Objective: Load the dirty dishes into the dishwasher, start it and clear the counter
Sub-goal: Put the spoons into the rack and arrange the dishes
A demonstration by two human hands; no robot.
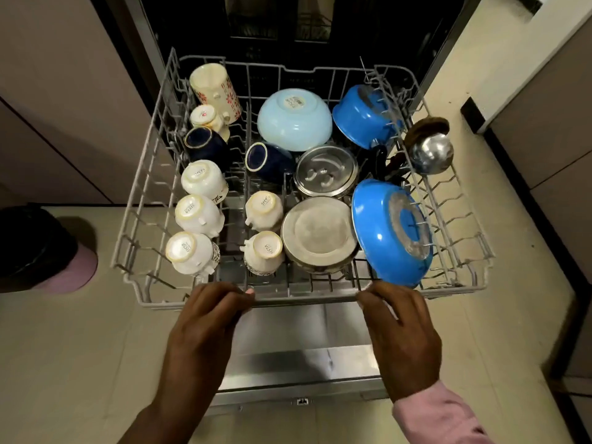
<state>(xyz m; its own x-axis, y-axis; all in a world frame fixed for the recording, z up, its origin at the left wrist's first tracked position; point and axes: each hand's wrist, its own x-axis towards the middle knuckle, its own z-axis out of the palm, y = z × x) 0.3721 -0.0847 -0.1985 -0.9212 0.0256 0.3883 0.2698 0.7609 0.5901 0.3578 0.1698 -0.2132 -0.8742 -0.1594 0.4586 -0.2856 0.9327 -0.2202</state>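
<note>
Carrier: grey wire dishwasher rack (150,174), pulled out over the open dishwasher door (298,357).
Left row: tall floral mug (216,91), small cream cup (208,118), navy cup (205,145), three white cups (198,216), all upside down.
Middle: second navy cup (267,161) on its side, two white cups (264,232) inverted.
Centre-right: pale blue bowl (294,120), steel lid (325,171), steel plate (320,233).
Right: blue pot (365,116), blue bowl (389,232) tilted on edge.
Side shelf: steel ladle (431,152).

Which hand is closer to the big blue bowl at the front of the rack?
Right. The right hand grips the rack's front rail just below the big blue bowl; the left hand holds the same rail further left, below the white cups.
</note>
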